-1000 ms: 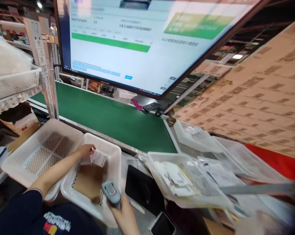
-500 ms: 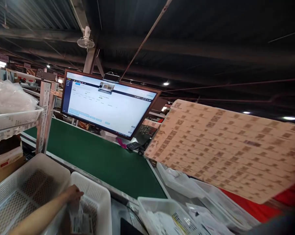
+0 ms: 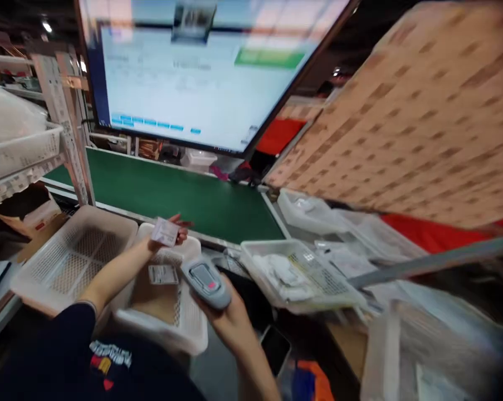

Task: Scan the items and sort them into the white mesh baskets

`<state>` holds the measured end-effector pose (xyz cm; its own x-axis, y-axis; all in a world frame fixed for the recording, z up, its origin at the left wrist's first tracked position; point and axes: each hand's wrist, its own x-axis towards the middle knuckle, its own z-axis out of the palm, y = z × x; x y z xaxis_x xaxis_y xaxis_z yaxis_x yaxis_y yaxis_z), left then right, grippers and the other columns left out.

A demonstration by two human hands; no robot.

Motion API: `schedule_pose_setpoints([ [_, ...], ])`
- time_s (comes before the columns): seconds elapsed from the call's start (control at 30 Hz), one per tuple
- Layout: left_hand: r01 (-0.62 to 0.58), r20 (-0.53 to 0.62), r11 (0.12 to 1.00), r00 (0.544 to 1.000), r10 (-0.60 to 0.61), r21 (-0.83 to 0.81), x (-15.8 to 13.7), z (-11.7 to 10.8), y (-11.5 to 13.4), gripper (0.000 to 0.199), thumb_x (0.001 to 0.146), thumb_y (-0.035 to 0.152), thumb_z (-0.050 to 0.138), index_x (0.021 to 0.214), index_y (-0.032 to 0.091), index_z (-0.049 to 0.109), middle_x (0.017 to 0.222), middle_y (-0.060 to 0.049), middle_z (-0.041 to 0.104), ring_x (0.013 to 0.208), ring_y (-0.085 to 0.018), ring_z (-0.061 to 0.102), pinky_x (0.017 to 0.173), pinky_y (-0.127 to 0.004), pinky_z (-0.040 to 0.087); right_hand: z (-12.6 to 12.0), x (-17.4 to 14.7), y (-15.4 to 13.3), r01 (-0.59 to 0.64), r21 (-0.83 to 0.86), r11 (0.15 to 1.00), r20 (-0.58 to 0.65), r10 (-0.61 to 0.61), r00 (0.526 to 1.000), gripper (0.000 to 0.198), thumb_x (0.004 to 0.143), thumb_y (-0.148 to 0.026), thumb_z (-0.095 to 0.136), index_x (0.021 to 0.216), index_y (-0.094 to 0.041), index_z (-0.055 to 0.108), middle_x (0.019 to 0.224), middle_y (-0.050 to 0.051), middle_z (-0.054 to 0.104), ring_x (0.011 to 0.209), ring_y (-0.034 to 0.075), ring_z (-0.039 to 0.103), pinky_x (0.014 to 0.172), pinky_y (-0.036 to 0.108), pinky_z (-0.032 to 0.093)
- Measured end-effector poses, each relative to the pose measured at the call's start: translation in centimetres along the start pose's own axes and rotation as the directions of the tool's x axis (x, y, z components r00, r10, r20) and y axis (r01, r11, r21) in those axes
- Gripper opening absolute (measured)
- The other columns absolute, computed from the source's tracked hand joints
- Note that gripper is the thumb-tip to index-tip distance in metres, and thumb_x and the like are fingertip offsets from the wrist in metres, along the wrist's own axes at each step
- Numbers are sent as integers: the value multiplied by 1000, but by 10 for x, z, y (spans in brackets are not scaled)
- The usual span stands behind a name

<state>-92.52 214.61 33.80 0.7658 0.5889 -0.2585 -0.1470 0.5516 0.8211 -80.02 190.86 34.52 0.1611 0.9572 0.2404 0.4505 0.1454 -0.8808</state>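
Since half a second ago, a small packet is lifted from the basket, pinched in left hand fingers; the scanner, gripped by the right hand, is aimed but the packet seems not yet scanned.

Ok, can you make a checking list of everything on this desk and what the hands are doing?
Surface: green belt behind the baskets, bare where it shows.
Job's things: small white packet pinched in the left hand; grey scanner in the right hand.
Clutter: two white mesh baskets, the nearer holding a labelled brown parcel; tray of bagged items; phone.
Hands: both shut on their things.
Cables: nothing seen.
Surroundings: big monitor, shelf rack, printed cardboard sheet.
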Motion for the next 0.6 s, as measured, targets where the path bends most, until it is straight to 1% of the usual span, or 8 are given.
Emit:
schedule_pose_setpoints([
  [0.07, 33, 18, 999, 999, -33, -43, 0, 8, 3, 60, 114, 50, 21, 108, 13, 68, 66, 1, 43, 59, -13, 40, 58, -25, 35, -7, 7, -7, 18, -48, 999, -21, -19, 1000, 33, 88, -45, 74, 105, -18, 69, 105, 11, 70, 95, 27, 71, 84, 37, 59],
  [0.13, 75, 5, 996, 997, -75, -37, -1, 13, -2, 62, 115, 50, 18, 114, 13, 68, 66, 1, 44, 59, -13, 38, 60, -26, 36, -9, 8, -10, 27, -76, 997, -23, -29, 999, 28, 88, -42, 73, 101, -18, 71, 102, 9, 67, 91, 24, 69, 81, 34, 57],
  [0.3, 142, -16, 990, 990, -142, 3, -9, 19, -19, 62, 115, 49, 17, 111, 15, 69, 67, 1, 43, 55, -12, 36, 56, -25, 32, -4, -5, -7, -3, -48, 999, 21, 5, 1000, 26, 89, -42, 71, 101, -18, 71, 99, 7, 63, 87, 22, 67, 78, 33, 55],
  [0.4, 165, -34, 986, 986, -164, 14, -9, 18, -24, 61, 114, 57, 24, 110, 14, 68, 66, 2, 44, 53, -11, 38, 53, -22, 33, -4, -9, -2, 12, -25, 1000, 37, -11, 999, 27, 89, -44, 70, 97, -18, 71, 98, 7, 63, 85, 22, 66, 76, 33, 55],
  [0.43, 171, -71, 985, 983, -169, 21, -8, 16, -25, 61, 112, 61, 29, 108, 15, 68, 64, 3, 44, 52, -11, 39, 52, -22, 34, -4, -11, 0, 18, -7, 1000, 40, -18, 999, 28, 89, -44, 70, 97, -18, 70, 99, 8, 63, 86, 22, 67, 76, 33, 55],
  [0.5, 189, -214, 981, 961, -174, 49, -7, 11, -29, 61, 106, 71, 40, 105, 16, 66, 63, 4, 46, 51, -11, 45, 52, -22, 40, -6, -16, 7, 9, 39, 999, 36, -10, 999, 30, 89, -45, 70, 102, -18, 69, 101, 8, 64, 89, 24, 68, 78, 35, 56],
  [0.57, 190, -388, 976, 912, -134, 111, -8, 4, -37, 63, 99, 78, 50, 102, 17, 65, 65, 2, 54, 54, -14, 53, 55, -26, 48, -6, -23, 17, -43, 103, 994, 31, 40, 999, 35, 88, -48, 72, 107, -18, 66, 102, 8, 67, 92, 25, 69, 80, 36, 57],
  [0.6, 179, -447, 971, 890, -90, 160, -8, -1, -42, 64, 96, 80, 53, 101, 17, 65, 68, 0, 58, 57, -16, 58, 58, -30, 52, -6, -26, 23, -72, 121, 990, 35, 68, 997, 37, 88, -49, 72, 108, -19, 65, 102, 8, 67, 92, 26, 69, 81, 37, 57],
])
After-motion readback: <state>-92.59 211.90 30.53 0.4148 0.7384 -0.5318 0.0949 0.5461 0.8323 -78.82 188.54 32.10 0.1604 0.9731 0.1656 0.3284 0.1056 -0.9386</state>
